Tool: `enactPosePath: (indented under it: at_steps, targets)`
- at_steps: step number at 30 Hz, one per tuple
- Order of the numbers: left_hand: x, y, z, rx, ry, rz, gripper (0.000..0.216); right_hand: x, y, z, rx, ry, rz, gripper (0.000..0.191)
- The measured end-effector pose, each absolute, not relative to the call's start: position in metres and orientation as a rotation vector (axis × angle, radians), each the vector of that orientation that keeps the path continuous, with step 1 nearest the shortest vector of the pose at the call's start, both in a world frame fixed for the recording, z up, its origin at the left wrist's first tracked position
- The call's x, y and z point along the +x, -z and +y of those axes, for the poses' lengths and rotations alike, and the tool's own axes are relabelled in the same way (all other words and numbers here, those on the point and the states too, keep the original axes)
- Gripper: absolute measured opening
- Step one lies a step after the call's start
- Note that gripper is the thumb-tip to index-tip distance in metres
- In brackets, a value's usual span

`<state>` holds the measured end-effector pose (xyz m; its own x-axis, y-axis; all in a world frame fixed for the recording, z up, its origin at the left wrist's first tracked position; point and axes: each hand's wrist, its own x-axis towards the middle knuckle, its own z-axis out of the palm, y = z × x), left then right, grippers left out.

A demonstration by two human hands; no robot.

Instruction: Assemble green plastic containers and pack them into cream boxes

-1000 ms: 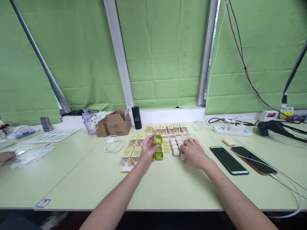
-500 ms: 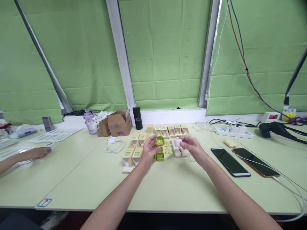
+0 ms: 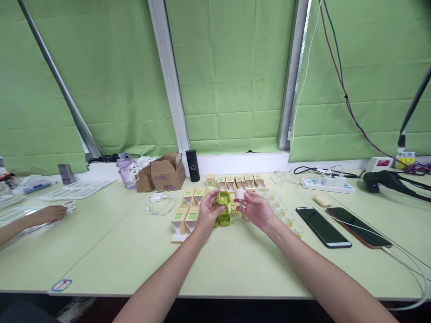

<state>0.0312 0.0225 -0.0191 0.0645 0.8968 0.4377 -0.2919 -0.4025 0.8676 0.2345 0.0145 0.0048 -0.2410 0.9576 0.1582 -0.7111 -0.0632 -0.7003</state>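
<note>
My left hand (image 3: 208,211) is closed on a small green case (image 3: 223,197), held up just above the table. My right hand (image 3: 256,208) pinches a small white piece (image 3: 240,194) right beside that case. More green cases (image 3: 224,219) lie on the table under my hands. Small cream and green cartons (image 3: 186,217) stand to the left, and a row of the same cartons (image 3: 239,181) runs behind. A line of small clear trays (image 3: 282,211) lies to the right of my right hand.
Two phones (image 3: 323,226) with a cable lie at the right, a power strip (image 3: 327,184) behind them. A brown cardboard box (image 3: 165,173), a black cylinder (image 3: 192,165) and a purple bottle (image 3: 124,172) stand at the back. Another person's hand (image 3: 50,213) rests on plastic sheets at the far left.
My right hand lifted a white piece off the table and carried it left to the green case. The clear trays it covered now show. The other person's hand slid in from the left.
</note>
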Motion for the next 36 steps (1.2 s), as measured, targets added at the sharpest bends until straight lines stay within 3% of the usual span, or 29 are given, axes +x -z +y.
enactPosePath:
  at_steps: [15,36]
  targets:
    - [0.032,0.016,0.019,1.443,-1.514,0.706,0.064,0.227,0.0,0.003,-0.434,-1.557,-0.912,0.048]
    - [0.033,0.012,0.013,1.711,-1.54,0.891,0.052,0.224,0.002,0.003,-0.622,-1.486,-0.938,0.05]
